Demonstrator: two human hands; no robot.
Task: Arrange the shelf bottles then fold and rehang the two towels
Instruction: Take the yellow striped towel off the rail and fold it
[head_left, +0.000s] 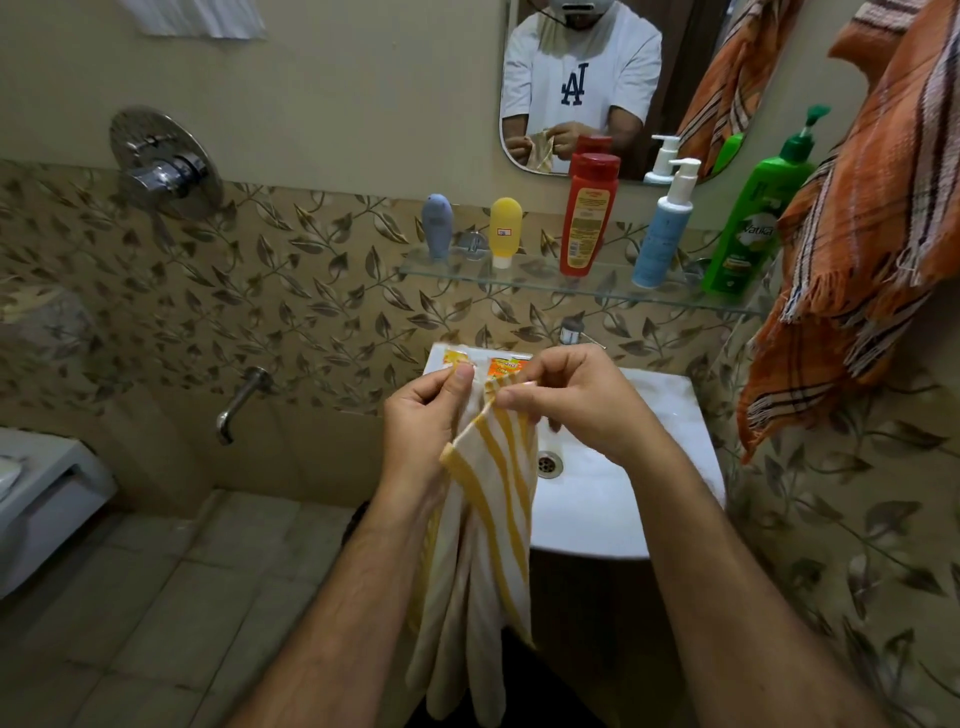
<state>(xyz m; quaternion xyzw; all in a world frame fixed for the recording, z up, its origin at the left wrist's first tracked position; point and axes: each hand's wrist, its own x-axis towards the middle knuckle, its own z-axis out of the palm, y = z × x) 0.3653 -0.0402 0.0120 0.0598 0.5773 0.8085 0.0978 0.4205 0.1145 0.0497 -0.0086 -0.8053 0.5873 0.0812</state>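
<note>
- Room: bathroom with leaf-patterned wall tiles (291, 291) below plain cream wall; grey tiled floor (171, 587).
- Chrome mixer valve (163, 165) on the left wall, chrome spout (241, 402) below it.
- Glass shelf (519, 283) under a mirror (597, 88), holding, left to right: blue tube (435, 226), yellow tube (505, 231), red bottle (588, 213), white-and-blue pump bottle (665, 228), green pump bottle (753, 208). All stand upright, spaced apart.
- White sink (613, 467) below the shelf; two orange sachets (501, 366) on its back rim.
- Left hand (423, 421): thumb and fingers pinch the top edge of the yellow-striped towel (488, 519).
- Right hand (576, 405): fingers curled, pinching the same top edge just beside the left.
- The striped towel hangs bunched from both hands, in front of the sink.
- Orange plaid towel (862, 234) hangs at the far right wall, overlapping the shelf end.
</note>
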